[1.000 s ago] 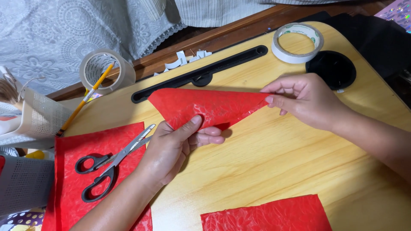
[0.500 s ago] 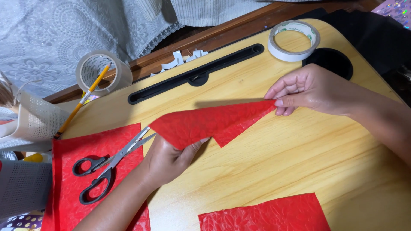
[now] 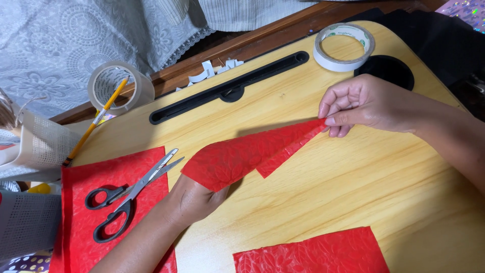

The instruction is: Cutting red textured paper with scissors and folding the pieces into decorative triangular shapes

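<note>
**Red paper drawn out long between two hands**

Since a moment ago the folded red paper (image 3: 242,157) has stretched into a narrower cone, lifted over the wooden table (image 3: 323,202). At left, scissors (image 3: 126,194) lie open on a red sheet (image 3: 76,232), just beside the left hand (image 3: 194,199), closed under the paper's wide end. Right hand (image 3: 364,103) pinches the tip; a white tape roll (image 3: 343,46) sits beyond.

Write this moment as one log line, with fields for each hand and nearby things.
left hand: under folded red textured paper | right hand: pinches its tip | nearby: black-handled scissors on red sheet
</note>
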